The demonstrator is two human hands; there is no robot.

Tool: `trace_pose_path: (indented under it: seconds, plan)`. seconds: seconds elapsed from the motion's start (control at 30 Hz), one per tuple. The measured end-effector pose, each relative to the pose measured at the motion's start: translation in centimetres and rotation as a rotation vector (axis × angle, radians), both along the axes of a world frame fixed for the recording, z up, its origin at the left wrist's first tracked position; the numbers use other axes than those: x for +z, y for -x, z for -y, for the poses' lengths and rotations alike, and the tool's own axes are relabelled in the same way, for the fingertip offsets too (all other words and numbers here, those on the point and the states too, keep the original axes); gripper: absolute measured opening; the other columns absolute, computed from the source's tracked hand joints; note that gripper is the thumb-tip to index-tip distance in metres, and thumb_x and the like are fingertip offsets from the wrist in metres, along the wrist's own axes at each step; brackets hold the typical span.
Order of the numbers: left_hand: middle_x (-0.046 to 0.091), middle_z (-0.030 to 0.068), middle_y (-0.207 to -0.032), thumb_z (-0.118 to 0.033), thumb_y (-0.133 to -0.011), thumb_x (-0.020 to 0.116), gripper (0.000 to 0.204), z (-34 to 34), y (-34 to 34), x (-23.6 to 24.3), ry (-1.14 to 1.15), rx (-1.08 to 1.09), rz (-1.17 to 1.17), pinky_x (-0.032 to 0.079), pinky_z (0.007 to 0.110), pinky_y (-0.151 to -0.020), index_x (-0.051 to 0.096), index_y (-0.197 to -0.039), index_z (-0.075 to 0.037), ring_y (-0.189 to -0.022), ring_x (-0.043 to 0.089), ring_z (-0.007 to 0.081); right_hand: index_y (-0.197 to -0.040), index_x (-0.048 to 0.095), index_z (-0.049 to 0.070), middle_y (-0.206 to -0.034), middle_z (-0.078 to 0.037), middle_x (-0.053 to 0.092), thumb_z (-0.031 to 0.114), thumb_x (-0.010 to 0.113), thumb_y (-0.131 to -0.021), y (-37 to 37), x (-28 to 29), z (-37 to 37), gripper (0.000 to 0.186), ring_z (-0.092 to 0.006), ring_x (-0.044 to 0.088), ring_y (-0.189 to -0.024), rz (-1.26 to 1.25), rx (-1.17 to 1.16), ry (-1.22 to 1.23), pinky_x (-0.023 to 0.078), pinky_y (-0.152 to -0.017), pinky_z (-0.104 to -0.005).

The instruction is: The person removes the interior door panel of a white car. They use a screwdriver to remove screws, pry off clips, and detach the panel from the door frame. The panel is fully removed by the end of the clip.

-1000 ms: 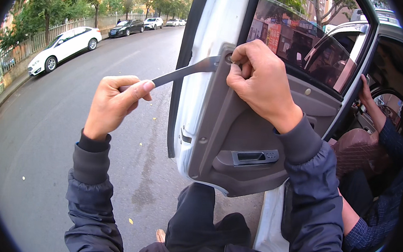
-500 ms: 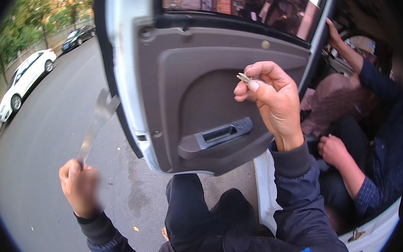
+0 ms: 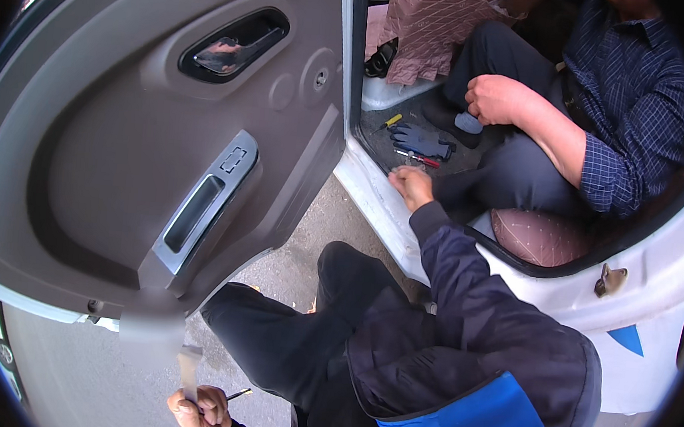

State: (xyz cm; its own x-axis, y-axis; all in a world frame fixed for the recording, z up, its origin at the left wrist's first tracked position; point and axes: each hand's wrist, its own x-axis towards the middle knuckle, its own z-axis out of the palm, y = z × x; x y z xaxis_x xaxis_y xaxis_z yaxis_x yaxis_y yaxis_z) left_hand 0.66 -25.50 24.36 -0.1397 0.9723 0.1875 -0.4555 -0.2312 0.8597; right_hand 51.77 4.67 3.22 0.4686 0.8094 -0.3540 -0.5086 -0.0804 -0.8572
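My left hand (image 3: 201, 416), low in the view beside the door's bottom edge, is closed around a flat metal blade tool (image 3: 189, 374) that points up. A thin dark stick (image 3: 239, 394) juts out beside that hand. Reaching over the white sill, my right hand (image 3: 413, 188) has its fingers bent together; whatever is in them is too small to make out. Just past it on the car floor lie a red-handled screwdriver (image 3: 420, 159), a grey-blue work glove (image 3: 422, 141) and a yellow-handled tool (image 3: 393, 121).
The open car door (image 3: 105, 155) with its grey inner panel fills the left. A person in a checked shirt (image 3: 624, 99) sits inside, one hand (image 3: 497, 101) near a grey-blue object (image 3: 468, 123). A white door sill (image 3: 378, 208) edges the opening; a metal latch (image 3: 610, 280) protrudes at right.
My view has swung toward the car's inside. My right hand, which held small pale clips up before the door panel, is now down at the sill. The blade tool stays in my left hand.
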Motion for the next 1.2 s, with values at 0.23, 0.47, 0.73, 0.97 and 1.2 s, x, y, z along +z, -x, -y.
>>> trace_pose_path:
  seconds: [0.23,0.47,0.73,0.97,1.2]
  plan:
    - [0.05,0.0083,-0.05,-0.036,-0.105,0.061,0.044,-1.9,-2.2,-2.1,0.096,-0.016,-0.09,0.028,0.026,-0.036,0.05,-0.081,-0.001,-0.035,0.035,0.0085,-0.134,0.053,-0.006,-0.118,-0.017,0.065,-0.005,0.063,-0.094,-3.9,-3.2,-2.0,0.041,-0.0251,0.068,-0.102,0.015,-0.22,0.038,0.06,-0.093,-0.0356]
    - [0.045,0.0028,-0.046,-0.041,-0.103,0.062,0.055,-5.2,-6.7,-0.3,0.238,-0.135,-0.214,0.026,0.026,-0.04,0.066,-0.085,0.011,-0.037,0.035,0.0086,-0.104,0.071,-0.001,-0.087,-0.013,0.074,0.0,0.059,-0.095,4.0,-0.7,5.5,0.015,-0.0215,0.073,-0.07,0.133,0.31,0.129,0.06,-0.062,-0.0322]
    - [0.053,0.0031,-0.056,-0.047,-0.104,0.059,0.059,-7.3,-10.7,-0.1,0.314,-0.204,-0.329,0.031,0.025,-0.048,0.07,-0.101,0.011,-0.047,0.042,0.0081,-0.136,0.063,0.001,-0.116,-0.008,0.072,0.02,0.07,-0.1,13.2,13.3,10.6,0.043,-0.0123,0.067,-0.098,0.02,1.407,-0.466,0.054,-0.087,-0.0286]
    - [0.064,0.0004,-0.084,-0.024,-0.105,0.063,0.03,-7.6,-11.8,1.2,0.376,-0.348,-0.47,0.04,0.023,-0.063,0.072,-0.12,0.001,-0.068,0.049,0.0061,-0.132,0.063,-0.005,-0.128,-0.014,0.07,0.025,0.05,-0.11,19.3,20.7,13.0,0.04,-0.0227,0.067,-0.116,0.055,1.245,-0.734,0.05,-0.102,-0.0358]
    - [0.068,0.005,-0.107,-0.01,-0.09,0.074,0.026,-5.7,-6.9,10.0,0.122,0.498,-0.693,0.046,0.023,-0.069,0.073,-0.115,-0.001,-0.072,0.055,0.0059,-0.098,0.06,0.001,-0.078,-0.013,0.066,0.038,0.05,-0.11,16.8,21.7,12.2,0.04,-0.0268,0.071,-0.076,-0.048,1.066,-0.609,0.057,-0.089,-0.0461]
